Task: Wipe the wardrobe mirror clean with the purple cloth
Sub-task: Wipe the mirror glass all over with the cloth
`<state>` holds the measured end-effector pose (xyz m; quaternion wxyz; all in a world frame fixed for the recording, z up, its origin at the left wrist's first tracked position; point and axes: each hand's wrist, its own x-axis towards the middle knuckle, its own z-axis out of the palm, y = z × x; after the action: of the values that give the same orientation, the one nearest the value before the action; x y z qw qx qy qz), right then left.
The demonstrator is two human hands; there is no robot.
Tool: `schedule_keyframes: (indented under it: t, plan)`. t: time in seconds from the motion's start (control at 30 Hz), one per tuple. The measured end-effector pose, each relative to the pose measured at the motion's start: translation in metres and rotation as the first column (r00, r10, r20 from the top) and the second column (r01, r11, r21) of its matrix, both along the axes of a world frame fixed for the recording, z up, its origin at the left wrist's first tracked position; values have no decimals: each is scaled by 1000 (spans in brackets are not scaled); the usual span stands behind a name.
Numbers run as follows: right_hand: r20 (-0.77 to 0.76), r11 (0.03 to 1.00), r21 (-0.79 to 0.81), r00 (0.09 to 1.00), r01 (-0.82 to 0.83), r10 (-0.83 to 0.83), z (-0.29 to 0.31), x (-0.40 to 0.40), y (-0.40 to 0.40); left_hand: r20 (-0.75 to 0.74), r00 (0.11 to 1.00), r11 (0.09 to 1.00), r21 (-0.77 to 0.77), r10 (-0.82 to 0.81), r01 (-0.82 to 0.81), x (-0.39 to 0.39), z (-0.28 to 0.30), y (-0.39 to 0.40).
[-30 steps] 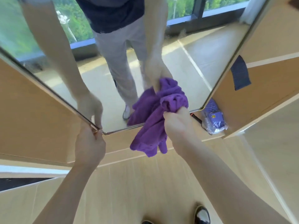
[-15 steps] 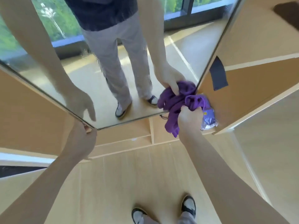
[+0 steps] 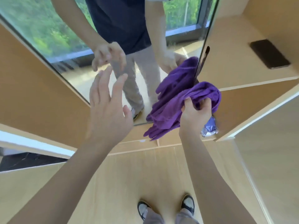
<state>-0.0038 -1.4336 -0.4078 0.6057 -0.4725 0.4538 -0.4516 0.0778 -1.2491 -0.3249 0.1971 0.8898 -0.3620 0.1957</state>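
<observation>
From the head view, the right hand (image 3: 196, 113) grips the bunched purple cloth (image 3: 176, 110) against the mirror (image 3: 77, 65) at its lower right corner. The left hand (image 3: 108, 109) hovers with fingers spread, holding nothing. A plastic packet (image 3: 209, 128) lies just beyond the right hand, and a dark phone (image 3: 269, 54) sits on a shelf (image 3: 226, 73) above it.

Bright daylight — edges bowed (wide-angle), slight motion blur.

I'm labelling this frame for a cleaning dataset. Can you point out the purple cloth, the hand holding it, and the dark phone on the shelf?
purple cloth (image 3: 171, 109): head view, on the bunched middle folds.
right hand (image 3: 195, 114): head view, on the back of the hand.
dark phone (image 3: 269, 54): head view, centre of its screen.
</observation>
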Motion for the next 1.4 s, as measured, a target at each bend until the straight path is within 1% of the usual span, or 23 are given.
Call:
schedule_keyframes:
  t: [0.03,0.1,0.13,0.2,0.33,0.43,0.5,0.57,0.73,0.8,0.87,0.97,1.2,1.27,1.4]
  plan:
    - [-31,1000,-22,999,19,-20,1,3,-5,91,995,997,61,-47,42,3,16,-11]
    - [-102,1000,-25,995,-3,1,-9,9,-11,207,977,987,162,-49,15,12,41,-35]
    - [-131,1000,1,991,-16,16,-20,13,-12,241,969,980,198,-53,5,13,47,-41]
    - [-191,993,112,980,-40,61,-43,21,-11,293,955,966,257,-51,-27,14,48,-48]
    - [-227,941,335,965,-50,132,-88,22,-13,337,940,942,329,-48,-70,24,41,-54]
    - [-196,883,454,955,-114,224,-120,17,-20,368,929,939,333,-51,-81,25,37,-56]
    - [-192,861,492,949,-128,251,-133,16,-27,399,916,934,342,-50,-98,28,33,-56]
    - [-209,862,491,945,-122,253,-140,17,-32,405,913,932,349,-55,-99,31,31,-56]
    - [-223,884,447,940,-137,259,-141,18,-34,429,901,935,343,-72,-89,35,27,-56]
    - [-254,910,395,937,-124,238,-130,17,-36,438,895,936,342,-84,-80,38,28,-55]
    - [-279,947,292,935,-133,217,-106,13,-38,434,897,941,331,-87,-69,39,27,-54]
    - [-275,979,152,945,-138,176,-67,6,-40,433,897,949,309,-87,-57,38,26,-54]
    - [-282,994,-41,956,-97,82,30,-6,-29,437,890,948,317,-132,-15,40,28,-48]
    - [-239,990,-94,968,-105,80,55,-10,-31,420,897,948,317,-136,-5,36,33,-49]
    - [-159,973,-195,983,-123,93,103,-11,-34,330,934,938,346,-134,13,23,49,-48]
